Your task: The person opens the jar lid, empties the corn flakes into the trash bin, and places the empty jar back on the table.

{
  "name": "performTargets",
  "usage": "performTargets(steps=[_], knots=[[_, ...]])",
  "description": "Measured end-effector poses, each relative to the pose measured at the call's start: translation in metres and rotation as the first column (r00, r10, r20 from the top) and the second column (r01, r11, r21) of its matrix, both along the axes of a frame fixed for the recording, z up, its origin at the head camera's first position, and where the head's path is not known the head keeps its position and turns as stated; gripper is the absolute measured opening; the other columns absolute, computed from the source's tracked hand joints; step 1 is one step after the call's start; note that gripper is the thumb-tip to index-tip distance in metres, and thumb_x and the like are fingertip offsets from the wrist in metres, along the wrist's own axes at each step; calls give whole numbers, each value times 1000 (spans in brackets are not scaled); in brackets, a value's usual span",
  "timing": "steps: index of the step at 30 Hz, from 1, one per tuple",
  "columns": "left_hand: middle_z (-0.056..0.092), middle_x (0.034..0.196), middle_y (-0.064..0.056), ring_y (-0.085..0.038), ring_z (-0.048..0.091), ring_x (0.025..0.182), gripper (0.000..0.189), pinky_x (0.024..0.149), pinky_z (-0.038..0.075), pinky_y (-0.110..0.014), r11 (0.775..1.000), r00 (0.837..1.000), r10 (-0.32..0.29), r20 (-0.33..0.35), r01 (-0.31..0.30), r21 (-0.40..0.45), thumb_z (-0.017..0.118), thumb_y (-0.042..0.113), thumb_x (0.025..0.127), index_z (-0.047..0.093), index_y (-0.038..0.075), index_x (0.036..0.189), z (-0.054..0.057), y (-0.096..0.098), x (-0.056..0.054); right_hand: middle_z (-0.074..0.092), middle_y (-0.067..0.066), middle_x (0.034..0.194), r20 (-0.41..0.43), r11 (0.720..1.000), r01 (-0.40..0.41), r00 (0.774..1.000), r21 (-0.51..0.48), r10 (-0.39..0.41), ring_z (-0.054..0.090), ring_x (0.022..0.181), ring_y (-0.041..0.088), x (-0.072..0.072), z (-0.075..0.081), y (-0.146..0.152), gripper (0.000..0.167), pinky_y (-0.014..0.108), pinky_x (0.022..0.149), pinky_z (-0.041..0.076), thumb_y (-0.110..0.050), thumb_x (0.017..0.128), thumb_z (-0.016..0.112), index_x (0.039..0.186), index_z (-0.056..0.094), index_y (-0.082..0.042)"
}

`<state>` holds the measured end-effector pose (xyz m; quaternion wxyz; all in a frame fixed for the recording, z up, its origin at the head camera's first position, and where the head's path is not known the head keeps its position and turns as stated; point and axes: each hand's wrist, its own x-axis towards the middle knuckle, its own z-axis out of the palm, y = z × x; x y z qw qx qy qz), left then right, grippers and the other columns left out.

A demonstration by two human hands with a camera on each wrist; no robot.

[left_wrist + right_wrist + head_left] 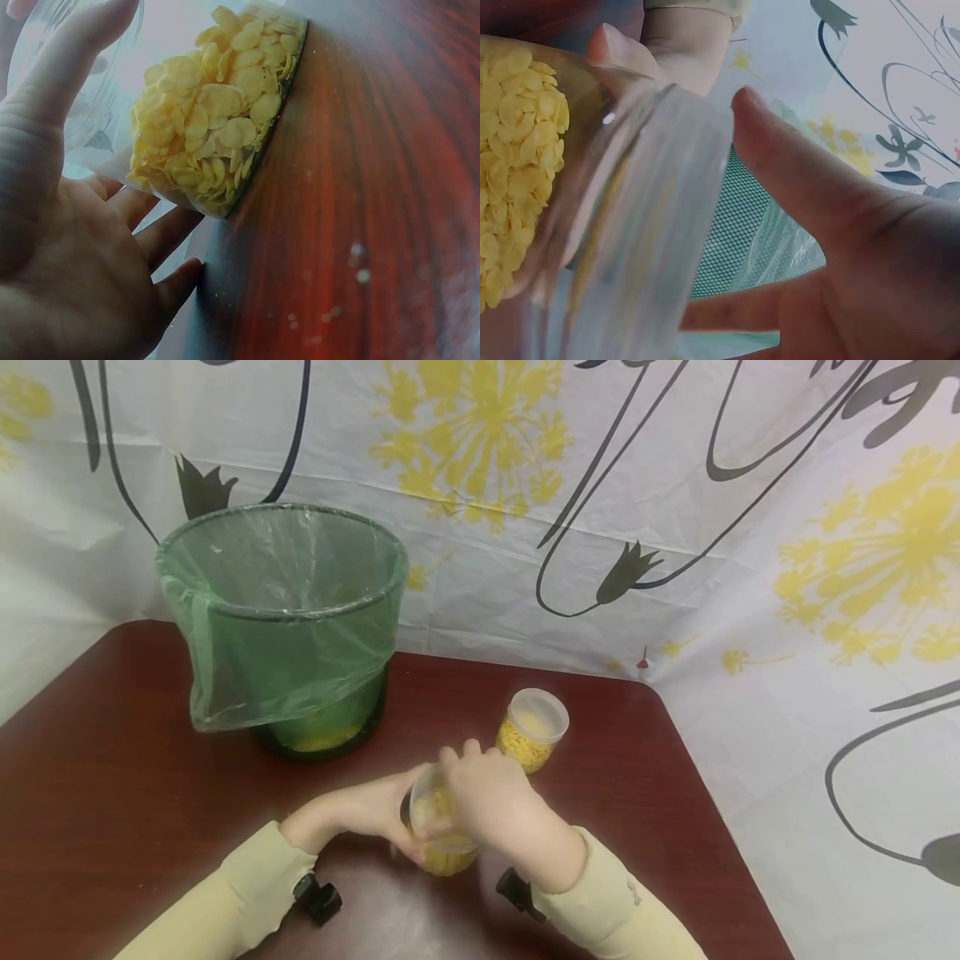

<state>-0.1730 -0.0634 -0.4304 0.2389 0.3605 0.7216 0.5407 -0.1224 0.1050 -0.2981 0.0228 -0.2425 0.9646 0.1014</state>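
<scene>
A clear plastic jar (447, 862) part-filled with yellow flakes (217, 105) is between the two hands near the middle of the table. My left hand (375, 807) grips it from the left, thumb on the near side and fingers round the far side. My right hand (491, 797) comes over the top and holds the translucent screw lid (667, 202). In the right wrist view the thumb is at the lid's edge and the fingers reach behind it. The flakes fill the jar's lower part, at its base on the table in the left wrist view.
A second lidded jar (521, 750) of yellow bits stands just beyond the right hand. At the back left is a mesh bin (360, 710) lined with a green plastic bag (292, 652). Patterned white sheeting (480, 577) hangs behind the dark red table (90, 777).
</scene>
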Motion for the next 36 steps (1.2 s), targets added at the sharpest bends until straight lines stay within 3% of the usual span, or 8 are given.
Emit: performTargets(steps=[2, 9, 15, 20, 22, 24, 30, 36], knots=[[51, 124, -5, -20, 51, 111, 103, 87, 49, -31, 1000, 1000, -3, -5, 3, -1, 89, 21, 58, 31, 13, 143, 0, 0, 0, 52, 8, 82, 9, 1000, 11, 1000, 3, -11, 58, 68, 28, 1, 0, -1, 78, 37, 56, 51, -68, 60, 75, 106, 59, -8], [51, 123, -5, -21, 51, 111, 100, 86, 50, -32, 1000, 1000, -11, -1, 11, 2, 89, 22, 59, 32, 13, 142, 1, 0, 0, 53, 8, 83, 35, 1000, 5, 999, 11, -5, 59, 69, 27, 0, 0, -2, 76, 36, 57, 51, -65, 60, 77, 107, 60, -8], [51, 120, -9, -23, 56, 102, 93, 57, 56, -40, 1000, 999, -13, 31, 12, 15, 89, 20, 61, 36, 10, 136, 3, 0, 2, 53, 6, 88, 70, 1000, -14, 997, 20, 12, 58, 74, 27, -3, 0, -2, 77, 35, 61, 51, -62, 59, 80, 112, 60, -10], [51, 122, -7, -21, 53, 107, 94, 74, 55, -35, 1000, 1000, -2, -20, 2, -6, 90, 24, 60, 36, 10, 136, 2, -1, 2, 53, 6, 92, 85, 999, -48, 995, 13, 47, 57, 78, 28, -5, 0, -1, 77, 35, 64, 51, -57, 58, 83, 115, 59, -11], [50, 123, -4, -19, 51, 111, 96, 87, 49, -31, 1000, 999, 11, -51, -13, -29, 90, 27, 59, 36, 11, 137, 2, -1, 1, 54, 6, 95, 102, 998, -54, 993, 11, 53, 56, 80, 28, -5, 0, 0, 78, 34, 65, 51, -56, 58, 84, 117, 59, -11], [50, 123, -5, -20, 51, 111, 97, 85, 51, -32, 999, 998, 14, -55, -16, -33, 90, 26, 59, 35, 11, 137, 2, -1, 1, 53, 6, 96, 114, 998, -62, 992, 8, 60, 55, 80, 27, -5, 1, 0, 78, 34, 64, 51, -55, 57, 84, 117, 59, -11], [49, 128, 0, -16, 47, 118, 102, 104, 34, -32, 1000, 995, 3, -97, -6, -28, 91, 29, 58, 32, 13, 140, 2, -1, 0, 51, 4, 98, 151, 997, -76, 986, -10, 77, 53, 83, 26, -5, 3, 1, 76, 34, 63, 50, -51, 56, 86, 116, 58, -13], [50, 127, 1, -16, 48, 117, 98, 104, 33, -32, 1000, 996, 7, -88, -9, -18, 91, 28, 58, 35, 13, 137, 1, -1, 0, 49, 2, 100, 173, 994, -105, 979, -32, 109, 50, 85, 25, -6, 5, 4, 71, 33, 63, 49, -47, 58, 87, 115, 58, -17]])
